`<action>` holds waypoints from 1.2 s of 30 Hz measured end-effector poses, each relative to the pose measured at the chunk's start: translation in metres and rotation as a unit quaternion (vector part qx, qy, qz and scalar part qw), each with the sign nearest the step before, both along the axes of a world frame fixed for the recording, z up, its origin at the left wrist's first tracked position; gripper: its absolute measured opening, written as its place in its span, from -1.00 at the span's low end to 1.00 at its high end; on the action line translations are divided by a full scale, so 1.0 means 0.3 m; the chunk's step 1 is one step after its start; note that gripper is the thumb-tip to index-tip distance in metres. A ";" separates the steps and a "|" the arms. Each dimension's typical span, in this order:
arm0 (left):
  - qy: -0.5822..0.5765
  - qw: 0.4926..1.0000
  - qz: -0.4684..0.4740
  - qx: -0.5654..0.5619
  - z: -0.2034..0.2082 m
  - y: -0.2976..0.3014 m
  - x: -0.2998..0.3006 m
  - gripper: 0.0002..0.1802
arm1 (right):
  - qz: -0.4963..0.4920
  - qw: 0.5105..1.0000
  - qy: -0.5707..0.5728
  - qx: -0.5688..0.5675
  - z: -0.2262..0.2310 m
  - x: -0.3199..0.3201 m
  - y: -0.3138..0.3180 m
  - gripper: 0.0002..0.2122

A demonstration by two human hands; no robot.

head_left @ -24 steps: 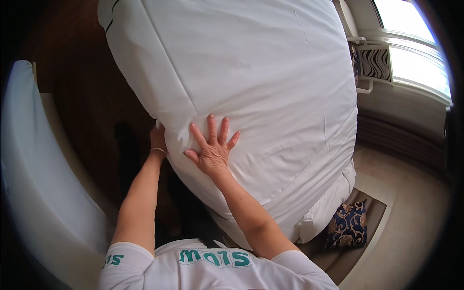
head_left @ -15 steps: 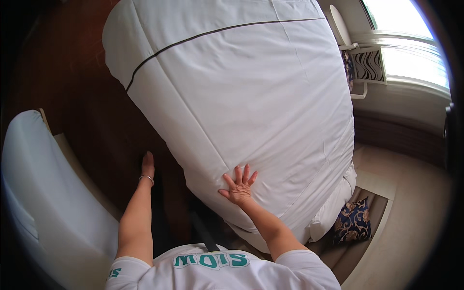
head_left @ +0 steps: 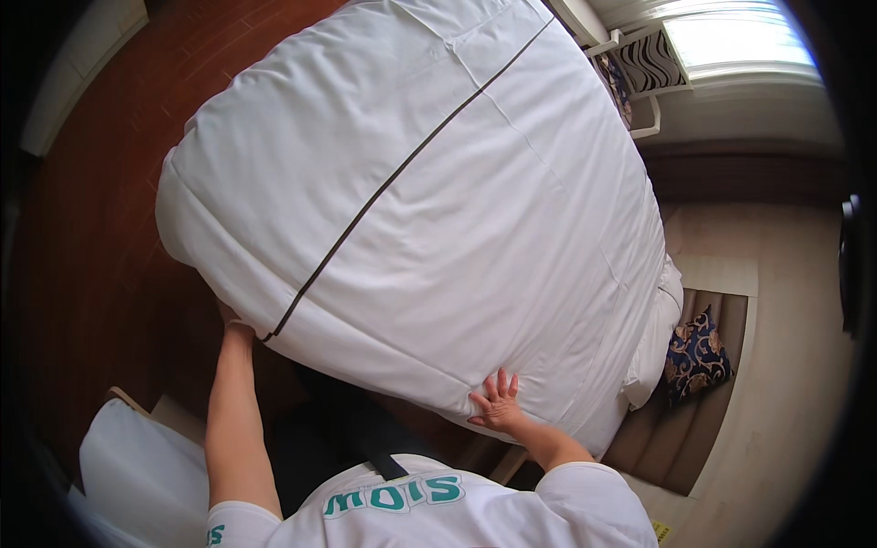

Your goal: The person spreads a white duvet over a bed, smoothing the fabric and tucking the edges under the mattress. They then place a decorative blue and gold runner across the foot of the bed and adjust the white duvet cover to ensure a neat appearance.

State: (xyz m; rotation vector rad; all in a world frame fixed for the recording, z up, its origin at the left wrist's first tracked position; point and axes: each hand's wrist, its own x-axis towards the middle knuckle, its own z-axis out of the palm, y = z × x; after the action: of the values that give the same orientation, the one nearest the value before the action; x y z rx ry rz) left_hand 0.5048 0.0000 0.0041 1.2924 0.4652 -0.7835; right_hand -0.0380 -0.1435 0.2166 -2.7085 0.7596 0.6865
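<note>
A large white duvet (head_left: 457,228) with a thin dark stripe running across it covers the bed in front of me. At its near left edge, close to the end of the stripe, my left hand (head_left: 233,315) reaches under the hanging side. The duvet hides those fingers, so their grip does not show. My right hand (head_left: 498,405) lies flat on the near edge of the duvet, fingers spread and holding nothing. Soft wrinkles run over the cover.
A second white-covered bed (head_left: 137,466) stands at the lower left. On the right, a dark blue patterned cushion (head_left: 699,356) rests against a brown padded headboard (head_left: 676,447). A chair (head_left: 649,64) with a wavy-patterned back stands by the bright window (head_left: 744,36). Reddish wooden floor (head_left: 100,210) runs along the left.
My left hand has gone from beside the bed to under the duvet's edge. My view has turned, and the stripe now runs nearer. The right hand stays flat on the cover.
</note>
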 end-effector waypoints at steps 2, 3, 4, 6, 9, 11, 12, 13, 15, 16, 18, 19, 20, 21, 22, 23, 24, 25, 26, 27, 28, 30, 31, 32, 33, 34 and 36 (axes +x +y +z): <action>0.085 0.988 0.005 0.130 0.220 0.021 -0.042 -0.45 | -0.056 0.997 0.052 0.005 0.051 0.008 0.080 -0.45; 0.009 0.978 -0.068 0.199 0.217 0.093 -0.025 -0.41 | -0.101 0.995 0.026 -0.005 0.073 0.075 0.023 -0.49; -0.025 0.957 -0.095 0.273 0.196 0.096 -0.003 -0.41 | -0.142 0.990 0.005 -0.005 0.104 0.133 -0.018 -0.53; -0.023 0.916 -0.170 0.362 0.131 0.134 0.013 -0.44 | -0.220 0.972 -0.058 -0.066 0.144 0.282 -0.097 -0.61; 0.053 0.890 -0.316 0.325 0.101 0.154 0.112 -0.57 | -0.342 0.889 -0.194 -0.236 0.091 0.531 -0.398 -0.62; 0.080 0.887 -0.374 0.257 0.130 0.196 0.185 -0.69 | -0.483 0.785 -0.275 -0.275 0.000 0.704 -0.608 -0.60; 0.089 0.885 -0.393 0.232 0.136 0.214 0.237 -0.74 | -0.553 0.738 -0.299 -0.244 -0.052 0.780 -0.700 -0.59; 0.076 0.883 -0.395 0.241 0.140 0.236 0.303 -0.74 | -0.611 0.732 -0.230 -0.195 -0.075 1.021 -0.737 -0.57; 0.055 0.877 -0.404 0.253 0.142 0.263 0.456 -0.74 | -0.395 0.877 -0.124 -0.246 -0.101 1.544 -0.663 -0.49; 0.019 0.869 -0.417 0.265 0.119 0.261 0.549 -0.74 | -0.315 0.920 -0.167 -0.161 -0.037 1.802 -0.562 -0.44; -0.048 0.846 -0.443 0.294 0.110 0.267 0.732 -0.73 | -0.272 0.941 -0.183 -0.081 -0.007 2.030 -0.431 -0.41; -0.057 0.836 -0.471 0.273 0.122 0.243 0.825 -0.73 | -0.281 0.940 -0.181 -0.074 0.000 2.069 -0.409 -0.41; -0.066 0.826 -0.499 0.252 0.119 0.195 0.917 -0.73 | -0.289 0.938 -0.177 -0.068 0.005 2.099 -0.395 -0.41; -0.076 0.818 -0.522 0.231 0.138 0.123 0.998 -0.73 | -0.297 0.933 -0.184 -0.082 0.004 2.097 -0.392 -0.44; -0.132 0.807 -0.536 0.210 0.156 0.046 1.065 -0.74 | -0.299 0.933 -0.176 -0.091 0.007 2.102 -0.395 -0.44; -0.186 0.790 -0.551 0.193 0.175 -0.038 1.142 -0.75 | -0.302 0.933 -0.170 -0.095 0.005 2.112 -0.396 -0.44; -0.217 0.779 -0.562 0.174 0.225 -0.146 1.196 -0.75 | -0.305 0.932 -0.166 -0.102 -0.008 2.111 -0.399 -0.44; -0.247 0.764 -0.575 0.157 0.286 -0.262 1.229 -0.75 | -0.309 0.931 -0.162 -0.107 -0.022 2.110 -0.399 -0.44; -0.270 0.747 -0.589 0.148 0.317 -0.365 1.260 -0.74 | -0.307 0.933 -0.155 -0.109 -0.031 2.115 -0.399 -0.44; -0.278 0.738 -0.601 0.131 0.315 -0.459 1.283 -0.72 | -0.303 0.935 -0.148 -0.112 -0.043 2.117 -0.400 -0.44; -0.312 0.721 -0.605 0.129 0.291 -0.542 1.301 -0.70 | -0.299 0.936 -0.150 -0.110 -0.049 2.120 -0.406 -0.44; -0.309 0.706 -0.625 0.124 0.268 -0.710 1.306 -0.58 | -0.296 0.937 -0.151 -0.106 -0.076 2.117 -0.407 -0.44; -0.303 0.698 -0.636 0.130 0.234 -0.781 1.304 -0.52 | -0.293 0.937 -0.160 -0.102 -0.088 2.120 -0.407 -0.44; -0.305 0.688 -0.644 0.139 0.206 -0.849 1.292 -0.48 | -0.291 0.937 -0.167 -0.100 -0.100 2.117 -0.408 -0.45; -0.277 0.684 -0.658 0.151 0.213 -0.929 1.259 -0.42 | -0.294 0.935 -0.168 -0.101 -0.112 2.107 -0.406 -0.45; -0.238 0.687 -0.674 0.132 0.176 -1.004 1.250 -0.33 | -0.288 0.933 -0.190 -0.105 -0.116 2.108 -0.418 -0.54; -0.116 0.761 -0.632 0.087 0.136 -1.141 1.202 -0.21 | -0.278 0.929 -0.216 -0.114 -0.137 2.103 -0.415 -0.54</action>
State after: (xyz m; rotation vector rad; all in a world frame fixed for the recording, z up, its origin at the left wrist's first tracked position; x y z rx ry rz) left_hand 0.8653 -0.3423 0.0450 1.8073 -0.6908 -1.6763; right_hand 0.5928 -0.2681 0.1756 -2.4852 1.4530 -0.1340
